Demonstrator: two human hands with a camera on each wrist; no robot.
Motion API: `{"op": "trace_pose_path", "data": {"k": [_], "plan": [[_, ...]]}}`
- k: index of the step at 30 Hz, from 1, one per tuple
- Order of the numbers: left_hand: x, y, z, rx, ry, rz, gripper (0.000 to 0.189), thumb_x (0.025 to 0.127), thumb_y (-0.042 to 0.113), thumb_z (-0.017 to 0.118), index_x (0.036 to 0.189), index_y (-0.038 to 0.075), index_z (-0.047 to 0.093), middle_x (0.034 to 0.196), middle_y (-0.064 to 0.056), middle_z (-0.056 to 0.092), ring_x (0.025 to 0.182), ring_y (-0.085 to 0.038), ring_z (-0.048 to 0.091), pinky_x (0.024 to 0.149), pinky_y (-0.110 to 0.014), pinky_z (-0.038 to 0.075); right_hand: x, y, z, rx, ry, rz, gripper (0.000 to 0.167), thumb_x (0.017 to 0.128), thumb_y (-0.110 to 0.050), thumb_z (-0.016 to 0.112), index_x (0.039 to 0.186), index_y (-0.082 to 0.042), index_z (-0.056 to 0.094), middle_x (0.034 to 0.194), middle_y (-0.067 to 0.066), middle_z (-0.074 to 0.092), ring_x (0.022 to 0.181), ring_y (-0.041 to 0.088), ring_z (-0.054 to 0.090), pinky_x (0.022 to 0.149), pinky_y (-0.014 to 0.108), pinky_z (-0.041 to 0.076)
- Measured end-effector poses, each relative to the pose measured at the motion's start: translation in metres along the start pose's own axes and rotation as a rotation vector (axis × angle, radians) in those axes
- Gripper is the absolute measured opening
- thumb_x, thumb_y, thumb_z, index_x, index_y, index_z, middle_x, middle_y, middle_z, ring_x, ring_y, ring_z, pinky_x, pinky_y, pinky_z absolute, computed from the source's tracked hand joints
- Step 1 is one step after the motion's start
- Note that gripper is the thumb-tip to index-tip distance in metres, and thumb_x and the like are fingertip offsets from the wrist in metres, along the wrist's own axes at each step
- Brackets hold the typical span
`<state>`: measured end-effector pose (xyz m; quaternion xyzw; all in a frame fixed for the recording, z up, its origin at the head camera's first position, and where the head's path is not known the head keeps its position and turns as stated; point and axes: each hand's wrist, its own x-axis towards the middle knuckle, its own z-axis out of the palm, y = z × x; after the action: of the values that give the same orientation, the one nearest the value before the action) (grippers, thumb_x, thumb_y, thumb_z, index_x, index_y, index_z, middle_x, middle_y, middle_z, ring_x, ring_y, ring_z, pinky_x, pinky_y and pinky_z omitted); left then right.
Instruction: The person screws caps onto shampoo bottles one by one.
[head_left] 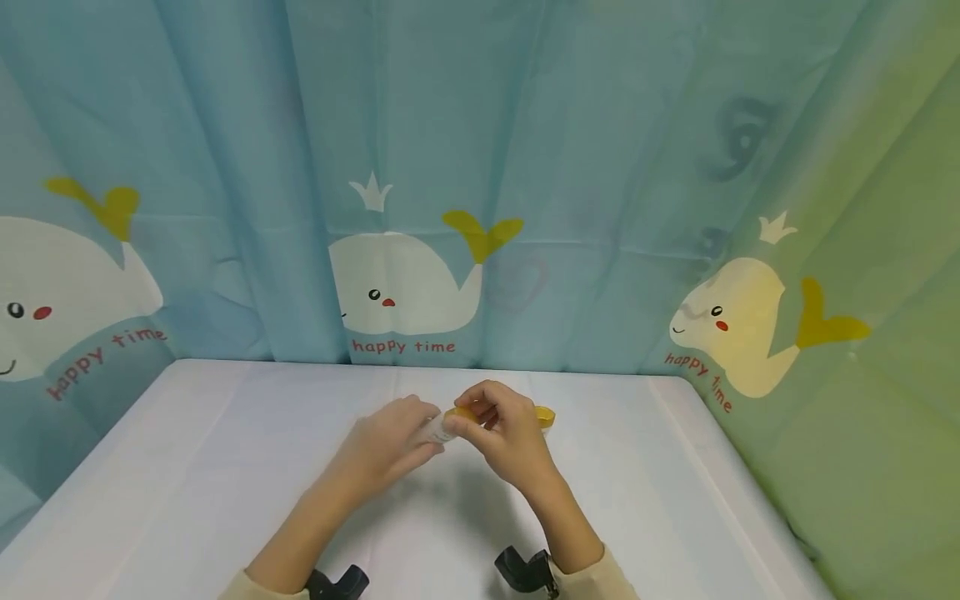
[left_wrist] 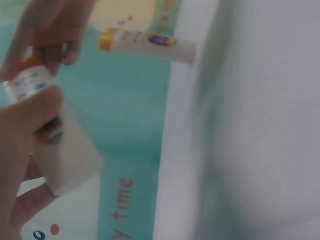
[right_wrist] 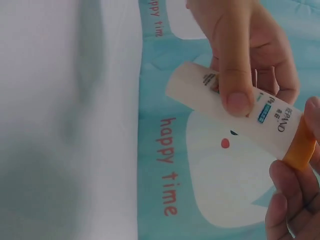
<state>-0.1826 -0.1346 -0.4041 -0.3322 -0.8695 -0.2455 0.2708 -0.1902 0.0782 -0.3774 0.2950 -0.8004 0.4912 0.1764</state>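
My left hand (head_left: 384,442) grips a white bottle (right_wrist: 200,94) round its body, with the thumb across the printed label. The bottle is tilted over the table, its orange cap (right_wrist: 301,145) pointing toward my right hand (head_left: 513,433). Fingers and thumb of the right hand pinch that cap, which sits on the bottle's end. A second white bottle (left_wrist: 150,47) with an orange cap stands upright on the table, mostly hidden behind the right hand in the head view.
A white table (head_left: 240,467) spreads beneath both hands. Behind it and along the right hangs a blue-green curtain (head_left: 600,167) printed with whales. Black wrist devices (head_left: 525,571) sit at the sleeve cuffs.
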Motion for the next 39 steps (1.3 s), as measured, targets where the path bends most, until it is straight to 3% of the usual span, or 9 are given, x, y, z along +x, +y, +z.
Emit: {"op": "trace_pose_path", "data": {"k": [5, 11, 14, 17, 20, 23, 30, 39], "plan": [[0.001, 0.001, 0.004, 0.099, 0.111, 0.107, 0.033, 0.079, 0.026, 0.081, 0.104, 0.014, 0.064, 0.082, 0.006, 0.053, 0.069, -0.007, 0.047, 0.052, -0.02, 0.045, 0.0, -0.003, -0.001, 0.007, 0.033, 0.082, 0.022, 0.084, -0.03, 0.081, 0.089, -0.016, 0.066, 0.079, -0.005, 0.07, 0.063, 0.008, 0.063, 0.058, 0.028, 0.056], [0.002, 0.002, 0.005, 0.152, 0.147, 0.097, 0.037, 0.075, 0.024, 0.086, 0.103, 0.013, 0.065, 0.082, 0.005, 0.053, 0.069, -0.008, 0.048, 0.05, -0.02, 0.046, 0.0, -0.002, 0.002, 0.039, 0.06, 0.069, 0.019, 0.084, -0.027, 0.082, 0.09, -0.015, 0.069, 0.081, -0.005, 0.07, 0.067, 0.009, 0.064, 0.058, 0.027, 0.056], [0.002, 0.004, 0.003, 0.124, 0.157, 0.015, 0.037, 0.074, 0.022, 0.087, 0.103, 0.012, 0.066, 0.085, 0.003, 0.057, 0.07, -0.009, 0.051, 0.053, -0.022, 0.048, 0.002, -0.001, 0.004, 0.053, 0.049, 0.05, 0.017, 0.086, -0.024, 0.08, 0.099, -0.016, 0.072, 0.094, -0.004, 0.071, 0.077, 0.011, 0.067, 0.065, 0.027, 0.057], [0.002, 0.002, 0.003, -0.004, 0.132, -0.141, 0.036, 0.079, 0.022, 0.085, 0.108, 0.014, 0.065, 0.092, 0.003, 0.063, 0.075, -0.008, 0.058, 0.061, -0.025, 0.053, 0.003, 0.002, 0.006, 0.062, 0.027, 0.08, 0.026, 0.089, -0.023, 0.077, 0.114, -0.019, 0.072, 0.103, -0.004, 0.071, 0.084, 0.013, 0.068, 0.071, 0.028, 0.057], [0.001, -0.001, 0.003, -0.169, 0.099, -0.313, 0.037, 0.084, 0.024, 0.082, 0.115, 0.015, 0.064, 0.1, 0.003, 0.066, 0.083, -0.01, 0.064, 0.071, -0.03, 0.057, 0.001, 0.01, 0.01, 0.078, -0.015, 0.158, 0.031, 0.092, -0.024, 0.073, 0.122, -0.018, 0.069, 0.102, -0.001, 0.073, 0.082, 0.014, 0.068, 0.071, 0.028, 0.057], [0.0, -0.007, 0.006, -0.297, 0.076, -0.422, 0.037, 0.087, 0.026, 0.079, 0.119, 0.017, 0.063, 0.103, 0.003, 0.067, 0.09, -0.012, 0.066, 0.076, -0.032, 0.058, -0.002, 0.02, 0.014, 0.081, -0.08, 0.245, 0.028, 0.093, -0.026, 0.072, 0.12, -0.017, 0.069, 0.095, 0.0, 0.074, 0.079, 0.014, 0.069, 0.069, 0.027, 0.055], [-0.003, -0.016, 0.013, -0.448, 0.039, -0.51, 0.036, 0.088, 0.034, 0.077, 0.119, 0.023, 0.062, 0.108, 0.004, 0.068, 0.098, -0.016, 0.067, 0.08, -0.031, 0.058, -0.008, 0.031, 0.024, 0.079, -0.188, 0.285, 0.031, 0.095, -0.027, 0.069, 0.122, -0.012, 0.067, 0.101, 0.003, 0.075, 0.085, 0.015, 0.07, 0.073, 0.027, 0.056], [-0.006, -0.019, 0.03, -0.5, -0.001, -0.612, 0.035, 0.085, 0.029, 0.08, 0.114, 0.019, 0.062, 0.109, -0.002, 0.069, 0.1, -0.023, 0.069, 0.084, -0.042, 0.057, -0.011, 0.037, 0.029, 0.034, -0.246, 0.307, 0.033, 0.094, -0.018, 0.068, 0.126, -0.01, 0.064, 0.108, 0.007, 0.075, 0.09, 0.018, 0.072, 0.076, 0.028, 0.057]]}}
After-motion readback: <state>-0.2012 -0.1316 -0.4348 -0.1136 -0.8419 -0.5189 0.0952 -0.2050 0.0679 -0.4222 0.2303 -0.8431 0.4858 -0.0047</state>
